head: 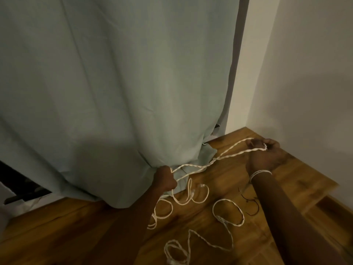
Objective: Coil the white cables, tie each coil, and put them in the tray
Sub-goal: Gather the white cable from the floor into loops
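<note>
A white twisted cable stretches in a long doubled loop between both hands above the wooden table. My left hand grips one end of the loop in a fist near the curtain. My right hand pinches the far end of the loop near the back right of the table. White cord is wound round my right wrist. More white cable lies in loose curls on the table: under the left hand, at the middle and near the front. No tray is in view.
A pale green curtain hangs at the back and drapes onto the table's edge. A white wall bounds the right side. Thin dark wire ties lie on the table by my right forearm. The table's right edge runs diagonally.
</note>
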Available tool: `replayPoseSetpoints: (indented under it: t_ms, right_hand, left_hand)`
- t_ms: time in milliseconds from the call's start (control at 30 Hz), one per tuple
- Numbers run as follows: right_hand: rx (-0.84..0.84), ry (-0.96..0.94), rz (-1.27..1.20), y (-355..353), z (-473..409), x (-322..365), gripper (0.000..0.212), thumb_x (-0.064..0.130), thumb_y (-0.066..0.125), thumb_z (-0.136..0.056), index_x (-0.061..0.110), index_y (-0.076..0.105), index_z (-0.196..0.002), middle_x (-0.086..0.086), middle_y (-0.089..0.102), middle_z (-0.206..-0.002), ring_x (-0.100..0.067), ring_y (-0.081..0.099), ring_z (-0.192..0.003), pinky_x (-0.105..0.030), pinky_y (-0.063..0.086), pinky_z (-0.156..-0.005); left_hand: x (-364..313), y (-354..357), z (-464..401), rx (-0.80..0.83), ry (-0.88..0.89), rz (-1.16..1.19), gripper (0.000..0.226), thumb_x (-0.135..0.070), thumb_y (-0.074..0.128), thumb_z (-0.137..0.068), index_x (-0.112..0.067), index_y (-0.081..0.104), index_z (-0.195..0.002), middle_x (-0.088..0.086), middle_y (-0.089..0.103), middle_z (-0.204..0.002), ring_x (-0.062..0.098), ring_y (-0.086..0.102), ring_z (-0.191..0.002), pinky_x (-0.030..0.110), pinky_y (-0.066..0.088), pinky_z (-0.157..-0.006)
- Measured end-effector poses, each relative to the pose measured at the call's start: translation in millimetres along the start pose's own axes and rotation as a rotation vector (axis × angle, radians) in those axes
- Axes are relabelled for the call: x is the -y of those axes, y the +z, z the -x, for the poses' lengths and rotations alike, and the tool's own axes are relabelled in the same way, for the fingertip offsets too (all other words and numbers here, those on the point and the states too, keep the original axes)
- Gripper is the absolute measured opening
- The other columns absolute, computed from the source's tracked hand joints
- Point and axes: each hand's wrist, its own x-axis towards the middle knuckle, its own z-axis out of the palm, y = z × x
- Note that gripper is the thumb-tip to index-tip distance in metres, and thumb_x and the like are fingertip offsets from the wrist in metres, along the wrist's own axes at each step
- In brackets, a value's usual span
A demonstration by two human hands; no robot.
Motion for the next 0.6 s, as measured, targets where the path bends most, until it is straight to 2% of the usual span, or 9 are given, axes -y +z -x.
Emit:
replayPoseSetpoints:
  t_ms: [33,100,167,233,300,367,433,467,600]
  right_hand:
    - [-0.020,-0.095,0.101,-3.2,-3.7,-2.1,0.020,0.004,0.056,-0.095,0.019,0.050,-0.085,-0.015,0.063,-0.089,-0.027,0.066,-0.080,-0.039,0.061,-0.080]
    - [0.102,-0.224,0.262,-7.4,-2.9,-2.9,0.011,0.010,0.050,-0.097,0.019,0.050,-0.091,-0.020,0.064,-0.091,-0.034,0.066,-0.085,-0.045,0.060,-0.082]
    - [0.194,-0.237,0.285,-9.2,1.6,0.8,0.006,0.011,0.050,-0.100,0.014,0.054,-0.103,-0.015,0.064,-0.096,-0.026,0.065,-0.087,-0.026,0.059,-0.080]
    - [0.225,-0.194,0.256,-8.7,4.3,2.4,0.017,0.005,0.050,-0.100,0.007,0.053,-0.117,-0.003,0.060,-0.096,-0.002,0.062,-0.083,-0.010,0.054,-0.076]
    - [0.336,-0.077,0.156,-10.8,6.9,-1.2,0.022,-0.001,0.047,-0.099,0.004,0.053,-0.120,0.003,0.057,-0.093,0.000,0.061,-0.081,-0.007,0.053,-0.066]
    - [0.444,-0.079,0.267,-12.9,5.0,-9.8,0.020,0.004,0.052,-0.099,-0.002,0.057,-0.118,-0.001,0.062,-0.093,-0.007,0.064,-0.080,-0.016,0.059,-0.069]
    - [0.540,-0.077,0.430,-19.2,-1.5,-23.2,0.016,0.007,0.059,-0.096,0.002,0.062,-0.112,-0.008,0.068,-0.096,-0.014,0.068,-0.082,-0.031,0.063,-0.077]
    - [0.589,-0.037,0.497,-23.8,-3.5,-29.8,0.013,0.006,0.062,-0.094,0.006,0.064,-0.108,-0.011,0.069,-0.099,-0.017,0.068,-0.083,-0.032,0.063,-0.076]
    - [0.725,0.363,0.675,-49.6,-9.8,-67.3,0.016,0.017,0.072,-0.088,0.011,0.066,-0.101,-0.024,0.071,-0.105,-0.026,0.069,-0.078,-0.047,0.059,-0.078]
  left_hand:
    - [-1.0,0.2,-0.3,-0.002,0.030,-0.043,0.035,-0.010,0.067,-0.076,0.000,0.058,-0.108,0.015,0.063,-0.116,0.029,0.061,-0.111,0.031,0.048,-0.087]
    - [-1.9,3.4,-3.0,-0.011,0.097,-0.099,0.031,-0.010,0.063,-0.079,-0.001,0.057,-0.108,0.015,0.061,-0.118,0.029,0.059,-0.112,0.031,0.046,-0.092]
    - [-3.0,5.2,-3.3,0.012,0.146,-0.118,0.024,-0.011,0.062,-0.080,-0.003,0.060,-0.103,0.015,0.063,-0.115,0.029,0.060,-0.109,0.030,0.046,-0.091]
    - [-2.9,5.5,-5.5,0.032,0.164,-0.095,0.010,-0.011,0.065,-0.076,-0.008,0.061,-0.085,0.013,0.067,-0.099,0.025,0.065,-0.095,0.026,0.046,-0.074]
    - [-6.0,5.3,-7.8,0.051,0.105,0.048,0.022,-0.011,0.074,-0.067,-0.014,0.053,-0.061,0.005,0.065,-0.070,0.015,0.064,-0.066,0.019,0.042,-0.051]
    - [-16.9,0.3,-4.4,0.077,0.000,0.342,0.026,-0.007,0.079,-0.065,-0.013,0.054,-0.057,0.001,0.061,-0.056,0.010,0.060,-0.049,0.017,0.045,-0.042]
    - [-27.6,-5.5,-2.9,0.101,-0.113,0.672,0.021,0.000,0.077,-0.070,-0.007,0.059,-0.062,0.008,0.063,-0.058,0.014,0.063,-0.050,0.025,0.056,-0.048]
    - [-31.6,-8.7,-1.8,0.118,-0.164,0.818,0.019,0.001,0.075,-0.073,-0.006,0.060,-0.064,0.010,0.064,-0.061,0.016,0.063,-0.052,0.025,0.057,-0.049]
    - [-41.3,-17.4,-1.7,0.197,-0.216,1.118,0.012,-0.001,0.066,-0.085,-0.003,0.065,-0.072,0.013,0.067,-0.069,0.015,0.061,-0.051,0.022,0.050,-0.047]
